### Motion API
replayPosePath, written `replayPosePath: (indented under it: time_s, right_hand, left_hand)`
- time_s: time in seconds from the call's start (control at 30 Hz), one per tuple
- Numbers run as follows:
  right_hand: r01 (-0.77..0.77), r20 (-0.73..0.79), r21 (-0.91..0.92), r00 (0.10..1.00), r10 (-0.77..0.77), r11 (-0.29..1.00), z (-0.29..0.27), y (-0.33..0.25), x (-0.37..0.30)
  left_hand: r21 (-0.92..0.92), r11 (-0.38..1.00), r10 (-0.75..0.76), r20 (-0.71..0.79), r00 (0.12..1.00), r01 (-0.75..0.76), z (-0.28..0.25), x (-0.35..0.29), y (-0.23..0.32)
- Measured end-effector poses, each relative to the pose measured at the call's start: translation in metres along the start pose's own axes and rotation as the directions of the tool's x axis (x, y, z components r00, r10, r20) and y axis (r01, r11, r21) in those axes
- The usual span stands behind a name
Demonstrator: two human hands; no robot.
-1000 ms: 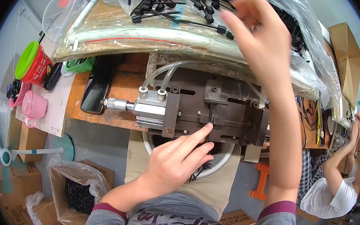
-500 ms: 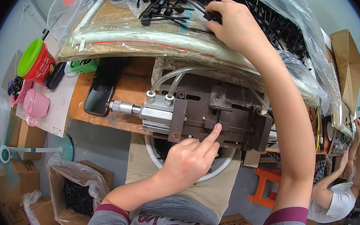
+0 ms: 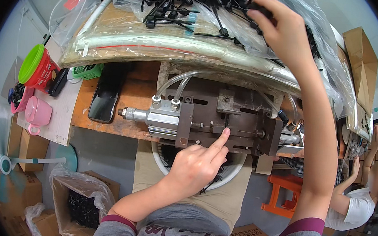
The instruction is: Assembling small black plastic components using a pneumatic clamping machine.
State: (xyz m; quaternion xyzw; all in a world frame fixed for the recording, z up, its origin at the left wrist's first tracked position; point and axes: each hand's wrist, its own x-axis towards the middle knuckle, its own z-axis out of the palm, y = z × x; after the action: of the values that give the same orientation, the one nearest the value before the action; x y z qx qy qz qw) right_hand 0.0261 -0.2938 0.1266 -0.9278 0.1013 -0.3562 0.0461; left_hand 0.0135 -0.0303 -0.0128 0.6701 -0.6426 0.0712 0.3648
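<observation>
My left hand reaches over the dark metal fixture. Its index finger is stretched out, with the tip on a small black piece at the fixture's middle; the other fingers are curled. Up at the pile of black stemmed plastic parts, my right hand is closed, with a black plastic part between thumb and fingers. That part's full shape is hidden. A silver air cylinder with clear hoses sits at the fixture's left end, and another cylinder at its right.
Clear plastic sheeting covers the tray edge beyond the fixture. A phone lies on the bench at left, near a red bucket and pink cup. Below the fixture stands a white basket. Another person sits at far right.
My right hand has moved right across the pile with a black part, and some parts have shifted toward the tray's front edge. The left cylinder's rod now reaches further toward the fixture's middle.
</observation>
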Motion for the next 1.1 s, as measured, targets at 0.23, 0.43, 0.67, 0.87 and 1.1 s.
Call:
replayPosePath:
  time_s: [0.23, 0.43, 0.67, 0.87, 1.1]
  right_hand:
    - [-0.217, -0.096, 0.463, 0.952, 0.292, 0.859, 0.004, 0.020, 0.015]
    - [-0.272, -0.032, 0.773, 0.886, 0.463, 0.574, -0.011, 0.039, 0.029]
    - [-0.319, 0.274, 0.945, 0.897, 0.348, 0.077, -0.037, -0.057, -0.060]
    - [-0.254, 0.334, 0.943, 0.734, 0.591, -0.217, -0.001, -0.119, -0.124]
    - [-0.235, 0.163, 0.972, 0.748, 0.644, 0.026, 0.003, -0.127, -0.149]
  left_hand:
    - [-0.157, 0.987, 0.047, 0.084, 0.995, -0.034, -0.013, -0.005, 0.011]
    - [-0.231, 0.973, 0.047, 0.108, 0.993, -0.021, -0.030, 0.004, 0.025]
    - [-0.526, 0.850, -0.153, -0.237, 0.959, 0.006, -0.048, 0.010, 0.014]
    - [-0.589, 0.807, -0.183, -0.171, 0.968, 0.049, -0.029, 0.014, 0.026]
    - [-0.564, 0.819, -0.219, -0.137, 0.966, 0.106, -0.027, 0.003, 0.021]
